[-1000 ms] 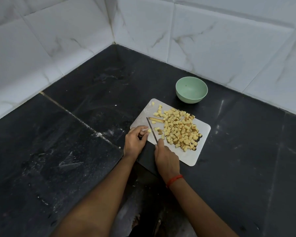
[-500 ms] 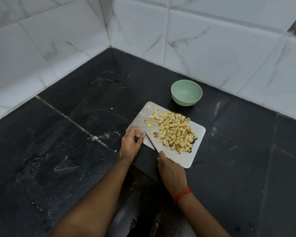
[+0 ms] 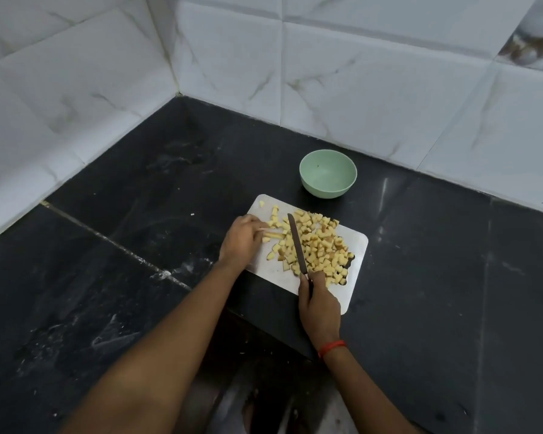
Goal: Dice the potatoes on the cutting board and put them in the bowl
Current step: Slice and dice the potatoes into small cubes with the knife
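A white cutting board (image 3: 273, 270) lies on the black counter, covered by a heap of yellow potato cubes (image 3: 323, 245). At the board's left side my left hand (image 3: 242, 239) pinches potato strips (image 3: 271, 234) that lie flat on the board. My right hand (image 3: 318, 305) grips the handle of a knife (image 3: 297, 242) at the board's near edge. The blade points away from me and lies over the cubes, just right of the strips. A pale green bowl (image 3: 328, 177) stands beyond the board; no potato shows inside it.
White marble-look tiles (image 3: 358, 83) form a corner behind and to the left. The black counter (image 3: 123, 277) stretches wide on both sides, dusted with white smears. Its near edge has a cut-in corner (image 3: 264, 324) below the board.
My left hand moved farther up the board and took hold of the strips. The knife shifted right and forward, onto the pile. The camera drew closer.
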